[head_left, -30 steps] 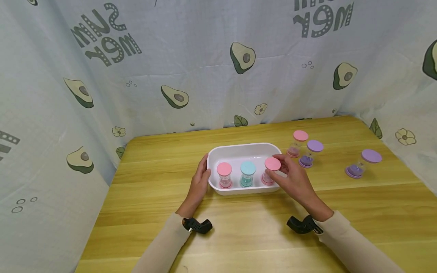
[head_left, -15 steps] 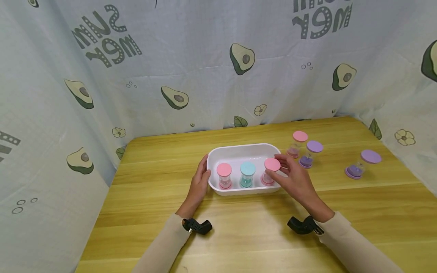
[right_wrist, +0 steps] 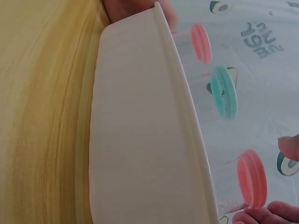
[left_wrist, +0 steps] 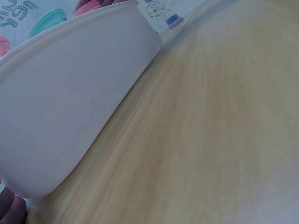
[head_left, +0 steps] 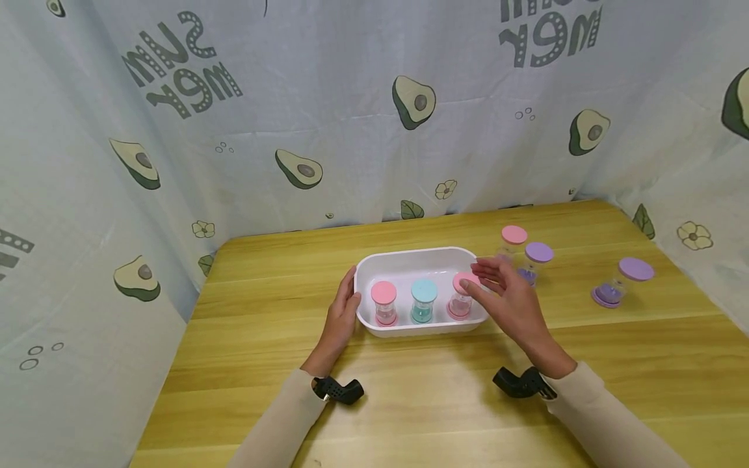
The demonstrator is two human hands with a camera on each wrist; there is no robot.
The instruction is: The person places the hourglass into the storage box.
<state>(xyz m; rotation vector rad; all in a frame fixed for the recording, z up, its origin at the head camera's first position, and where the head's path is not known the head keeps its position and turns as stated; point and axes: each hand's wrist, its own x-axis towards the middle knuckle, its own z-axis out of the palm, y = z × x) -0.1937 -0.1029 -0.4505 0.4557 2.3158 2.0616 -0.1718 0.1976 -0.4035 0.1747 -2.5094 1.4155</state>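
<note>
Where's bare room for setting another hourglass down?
Free: table between left sleeve and curtain; table in front of the tray, between the sleeves; the tray's strip behind its three hourglasses. Crowded: right of the tray, where a pink hourglass and purple hourglass cluster.

By your right fingers [head_left: 493, 265], perhaps touching, one timer [head_left: 460, 304] stands in the tray [head_left: 404, 264]; left of it, a middle timer [head_left: 424, 292], then an end timer [head_left: 383, 294] near your left fingers [head_left: 346, 286]. Behind your right fingers, paired timers [head_left: 538, 252]; farther right, a lone timer [head_left: 636, 269].
</note>
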